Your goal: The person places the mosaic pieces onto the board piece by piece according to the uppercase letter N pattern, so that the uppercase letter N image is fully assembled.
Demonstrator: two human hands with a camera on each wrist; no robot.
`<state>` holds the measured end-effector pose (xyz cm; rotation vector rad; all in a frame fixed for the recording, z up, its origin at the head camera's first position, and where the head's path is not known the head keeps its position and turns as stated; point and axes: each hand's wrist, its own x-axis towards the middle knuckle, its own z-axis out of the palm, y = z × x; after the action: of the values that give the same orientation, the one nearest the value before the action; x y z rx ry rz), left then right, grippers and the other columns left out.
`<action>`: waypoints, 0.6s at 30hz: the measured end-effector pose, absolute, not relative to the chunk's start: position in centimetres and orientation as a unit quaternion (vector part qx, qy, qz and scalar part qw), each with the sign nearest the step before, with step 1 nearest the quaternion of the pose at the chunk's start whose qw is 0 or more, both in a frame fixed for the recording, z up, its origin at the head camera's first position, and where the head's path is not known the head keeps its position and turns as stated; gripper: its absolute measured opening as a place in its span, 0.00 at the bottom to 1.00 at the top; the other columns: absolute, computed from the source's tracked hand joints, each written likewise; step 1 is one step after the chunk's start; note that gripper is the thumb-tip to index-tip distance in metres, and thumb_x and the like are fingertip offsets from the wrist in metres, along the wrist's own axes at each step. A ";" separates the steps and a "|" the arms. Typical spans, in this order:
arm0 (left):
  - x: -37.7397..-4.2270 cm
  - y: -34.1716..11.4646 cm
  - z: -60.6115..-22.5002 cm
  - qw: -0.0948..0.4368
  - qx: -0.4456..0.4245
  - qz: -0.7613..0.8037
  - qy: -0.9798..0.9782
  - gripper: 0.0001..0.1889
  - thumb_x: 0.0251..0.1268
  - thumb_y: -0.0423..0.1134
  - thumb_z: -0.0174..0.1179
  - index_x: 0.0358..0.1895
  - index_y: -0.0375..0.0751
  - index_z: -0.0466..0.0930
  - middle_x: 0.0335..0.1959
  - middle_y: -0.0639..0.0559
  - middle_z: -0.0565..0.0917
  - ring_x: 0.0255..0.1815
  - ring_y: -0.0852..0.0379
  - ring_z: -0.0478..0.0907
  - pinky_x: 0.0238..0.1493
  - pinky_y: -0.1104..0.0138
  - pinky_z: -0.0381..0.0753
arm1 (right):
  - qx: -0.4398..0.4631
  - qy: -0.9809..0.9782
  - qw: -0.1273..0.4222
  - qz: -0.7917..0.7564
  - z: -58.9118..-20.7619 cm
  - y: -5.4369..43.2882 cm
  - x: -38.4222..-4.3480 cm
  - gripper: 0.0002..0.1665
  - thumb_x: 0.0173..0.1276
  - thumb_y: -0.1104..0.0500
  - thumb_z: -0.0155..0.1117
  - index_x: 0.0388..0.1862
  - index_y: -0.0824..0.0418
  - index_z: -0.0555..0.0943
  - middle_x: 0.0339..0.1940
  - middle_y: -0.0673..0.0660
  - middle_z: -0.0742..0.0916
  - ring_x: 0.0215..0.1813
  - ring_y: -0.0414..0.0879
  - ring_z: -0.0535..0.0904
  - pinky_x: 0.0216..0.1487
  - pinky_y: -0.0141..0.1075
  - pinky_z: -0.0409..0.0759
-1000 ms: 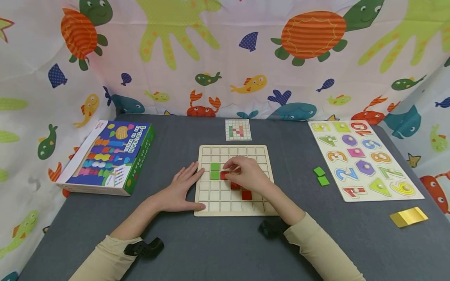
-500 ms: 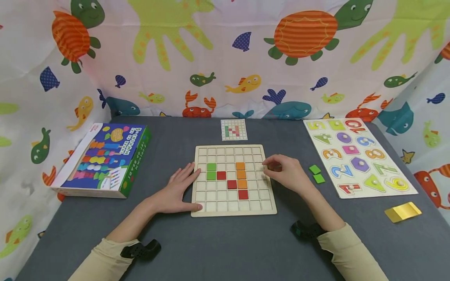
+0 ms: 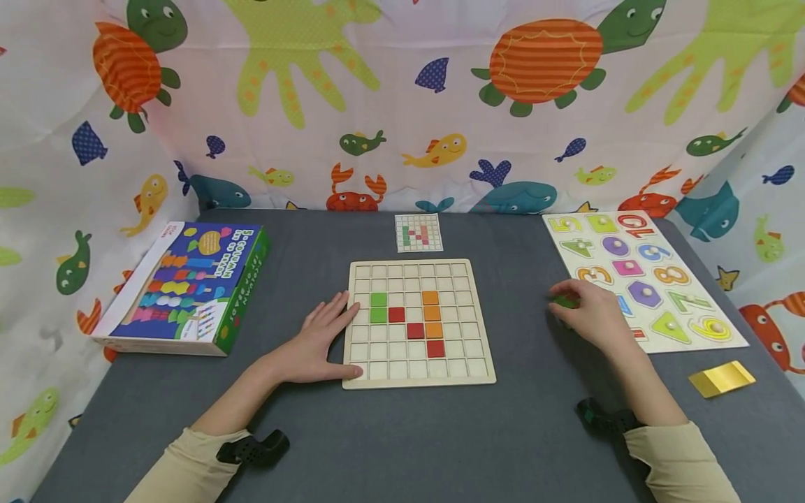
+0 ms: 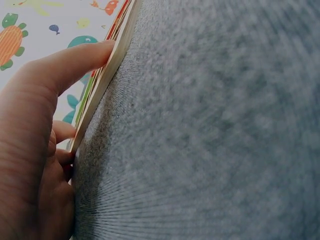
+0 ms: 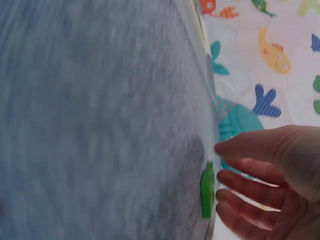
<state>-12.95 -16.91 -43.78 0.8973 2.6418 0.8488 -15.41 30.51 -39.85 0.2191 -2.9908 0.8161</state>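
A wooden grid board lies on the table. My left hand rests at its left edge, fingers spread and thumb on the near corner; the left wrist view shows the thumb against the board's side. Set in the board are two green tiles, several red tiles and a column of orange tiles. To the right, my right hand is over the loose green tiles, partly hiding them. In the right wrist view its fingers hang close beside a green tile, with a gap between thumb and fingers.
A small pattern card lies behind the board. A number puzzle board lies at the right, partly under my right hand, and a folded gold piece is in front of it. At the left stands a colourful game box.
My right hand has left the grid board and moved right to the loose green tiles, uncovering the orange tiles. The left hand has stayed at the board's edge.
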 end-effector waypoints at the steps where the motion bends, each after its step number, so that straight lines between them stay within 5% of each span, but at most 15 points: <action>1: -12.9 -16.9 -43.8 0.112 0.306 0.289 0.900 0.56 0.54 0.63 0.66 0.79 0.41 0.45 0.80 0.43 0.38 0.79 0.46 0.33 0.73 0.46 0.34 | 0.068 -0.963 0.014 0.259 -39.9 30.8 -15.4 0.18 0.63 0.62 0.70 0.50 0.69 0.81 0.45 0.67 0.85 0.45 0.59 0.79 0.45 0.53 0.76; 18: -13.0 -16.9 -43.8 0.113 0.303 0.284 0.903 0.56 0.54 0.64 0.65 0.79 0.42 0.45 0.80 0.44 0.38 0.79 0.48 0.33 0.73 0.48 0.34 | 0.098 -0.960 0.007 0.264 -40.2 29.0 -16.2 0.18 0.62 0.65 0.69 0.50 0.70 0.80 0.43 0.66 0.84 0.43 0.58 0.80 0.46 0.53 0.77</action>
<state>-13.00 -16.93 -43.85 0.8887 2.6478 0.8324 -16.24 28.98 -40.16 0.3079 -3.0007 0.8244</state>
